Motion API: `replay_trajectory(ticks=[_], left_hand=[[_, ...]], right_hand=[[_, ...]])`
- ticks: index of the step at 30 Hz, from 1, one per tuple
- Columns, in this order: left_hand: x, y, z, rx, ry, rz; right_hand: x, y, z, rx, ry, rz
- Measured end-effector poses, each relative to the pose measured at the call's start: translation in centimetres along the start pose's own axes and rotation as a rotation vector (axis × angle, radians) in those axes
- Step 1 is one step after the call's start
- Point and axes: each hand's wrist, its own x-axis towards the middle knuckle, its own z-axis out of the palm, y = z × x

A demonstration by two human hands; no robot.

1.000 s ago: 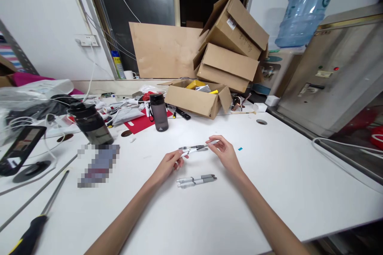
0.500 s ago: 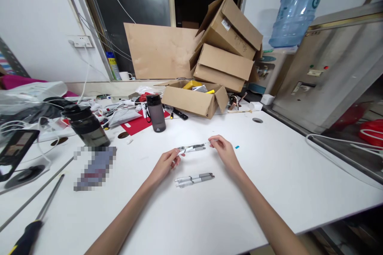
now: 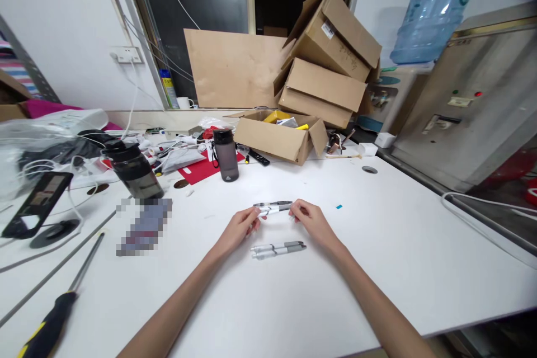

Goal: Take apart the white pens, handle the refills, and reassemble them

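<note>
White pen: it is spanning the space between the hands, above the middle of the table [image 3: 327,302], its white barrel [image 3: 272,210] running left to right.
Left hand [image 3: 241,227]: thumb and fingers are closing in a pinch around the barrel's left end.
Right hand [image 3: 310,221]: fingertips are curling in close together beside the grey right end; whether they are gripping it or a small part cannot be told.
Just changed: the right hand, apart from that end half a second ago, is now meeting it; this suggests the work is centring there.
Dark pen [image 3: 272,203]: it is lining up just behind the white one; whether it is resting on the table is unclear.
Two nearer pens [image 3: 279,250]: they are lying side by side, untouched.
Blue scrap [image 3: 339,207]: it is lying right of the right hand.
Farther out: a grey bottle [image 3: 226,155] is standing near an open carton [image 3: 272,139].
</note>
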Motion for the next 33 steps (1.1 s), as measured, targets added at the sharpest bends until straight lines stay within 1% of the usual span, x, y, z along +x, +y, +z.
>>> replay_trajectory(ticks=[4, 7, 14, 19, 23, 27, 33], left_hand=[[-0.1, 0.2, -0.1, 0.013, 0.002, -0.002], [-0.1, 0.1, -0.3, -0.002, 0.023, -0.018], [0.1, -0.1, -1.1, -0.055, 0.092, 0.003], [0.0, 0.2, -1.6, -0.047, 0.102, 0.005], [0.0, 0.3, -1.7, -0.039, 0.107, -0.007], [0.1, 0.0, -1.6, -0.061, 0.095, -0.031], [0.2, -0.6, -1.7, -0.057, 0.079, -0.031]], right_hand=[[0.3, 0.2, 0.0, 0.043, -0.018, 0.046], [0.8, 0.6, -0.3, 0.082, 0.001, 0.048], [1.6, 1.9, -1.3, 0.147, 0.153, 0.061], [1.6, 1.7, -1.7, 0.164, 0.218, 0.065], [1.4, 1.1, -1.6, 0.161, 0.207, 0.046], [1.2, 0.7, -1.4, 0.16, 0.182, 0.036], [1.2, 1.0, -1.3, 0.171, 0.159, 0.024]])
